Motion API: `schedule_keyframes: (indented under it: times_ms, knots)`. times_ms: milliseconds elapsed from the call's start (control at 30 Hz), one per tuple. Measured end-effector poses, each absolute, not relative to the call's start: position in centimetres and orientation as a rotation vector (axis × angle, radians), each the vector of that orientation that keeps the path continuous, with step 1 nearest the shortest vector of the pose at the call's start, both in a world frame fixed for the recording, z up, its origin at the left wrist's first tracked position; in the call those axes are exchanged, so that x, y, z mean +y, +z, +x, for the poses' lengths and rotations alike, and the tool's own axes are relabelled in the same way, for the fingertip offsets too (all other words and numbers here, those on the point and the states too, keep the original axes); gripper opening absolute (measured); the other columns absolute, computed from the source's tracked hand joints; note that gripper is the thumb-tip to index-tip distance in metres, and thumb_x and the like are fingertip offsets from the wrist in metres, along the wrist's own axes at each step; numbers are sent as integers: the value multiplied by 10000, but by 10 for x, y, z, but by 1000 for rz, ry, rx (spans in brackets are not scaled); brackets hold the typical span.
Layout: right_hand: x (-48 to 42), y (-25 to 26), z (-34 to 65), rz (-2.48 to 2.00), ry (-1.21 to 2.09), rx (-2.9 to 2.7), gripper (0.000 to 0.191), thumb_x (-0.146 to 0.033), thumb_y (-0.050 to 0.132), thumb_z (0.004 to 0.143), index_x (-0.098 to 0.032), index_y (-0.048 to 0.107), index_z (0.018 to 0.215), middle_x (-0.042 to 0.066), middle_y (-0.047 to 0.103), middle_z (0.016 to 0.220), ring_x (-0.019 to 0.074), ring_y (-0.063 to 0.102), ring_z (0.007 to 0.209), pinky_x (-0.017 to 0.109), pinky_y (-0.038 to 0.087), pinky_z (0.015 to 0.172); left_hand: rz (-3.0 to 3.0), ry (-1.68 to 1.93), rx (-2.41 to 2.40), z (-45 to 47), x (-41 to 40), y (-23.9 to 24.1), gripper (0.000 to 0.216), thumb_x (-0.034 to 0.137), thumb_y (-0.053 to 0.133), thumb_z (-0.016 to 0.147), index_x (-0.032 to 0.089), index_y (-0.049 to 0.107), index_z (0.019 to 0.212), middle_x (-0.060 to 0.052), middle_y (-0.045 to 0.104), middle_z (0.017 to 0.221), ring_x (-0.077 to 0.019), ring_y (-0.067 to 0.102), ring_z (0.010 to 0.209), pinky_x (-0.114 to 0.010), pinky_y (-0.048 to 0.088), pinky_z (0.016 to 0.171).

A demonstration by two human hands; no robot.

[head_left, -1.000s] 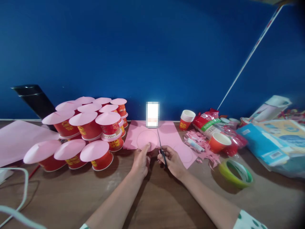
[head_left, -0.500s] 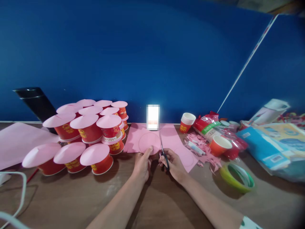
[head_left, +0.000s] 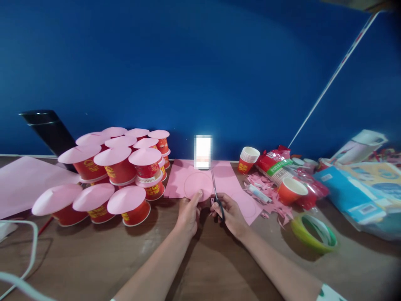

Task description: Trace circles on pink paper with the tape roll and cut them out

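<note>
My left hand point(head_left: 189, 212) pinches the near edge of a pink paper sheet point(head_left: 200, 184) that has a circle drawn on it. Just to its right, my right hand point(head_left: 230, 213) grips black-handled scissors point(head_left: 216, 193), whose blades point away from me along the right side of the circle. The sheet lies on a brown wooden table point(head_left: 200, 267) in front of a blue wall.
Several upturned red paper cups with pink paper cone tops point(head_left: 119, 175) are stacked at the left. A stack of cups point(head_left: 248, 159), a red packet point(head_left: 275, 165), one open cup point(head_left: 290, 190), pink scraps point(head_left: 269, 200), a green tape roll point(head_left: 315, 238) and bags lie right. A bright phone point(head_left: 203, 151) leans on the wall.
The view has shifted slightly. Both hands stay at the pink sheet, and the scissors have edged a little further along the circle's right side.
</note>
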State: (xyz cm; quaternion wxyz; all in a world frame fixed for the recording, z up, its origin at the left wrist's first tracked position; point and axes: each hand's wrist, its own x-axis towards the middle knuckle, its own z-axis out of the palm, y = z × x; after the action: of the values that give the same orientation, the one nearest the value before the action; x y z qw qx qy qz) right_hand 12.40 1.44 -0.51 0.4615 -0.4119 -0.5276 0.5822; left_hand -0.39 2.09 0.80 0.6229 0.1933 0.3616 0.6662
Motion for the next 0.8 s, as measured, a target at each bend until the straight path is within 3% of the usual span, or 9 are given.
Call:
schedule_keyframes:
  times_ms: [800]
  knots:
    - [15, -3, 129, -1055, 1398, -1319, 422, -429, 682, 691, -193, 569, 1021, -10, 573, 683, 84, 514, 514, 161, 363, 384, 459, 1516, 896, -5, 22, 9, 257, 285, 782, 517, 108, 619, 610, 4, 599, 512, -86, 527, 439, -199, 417, 475]
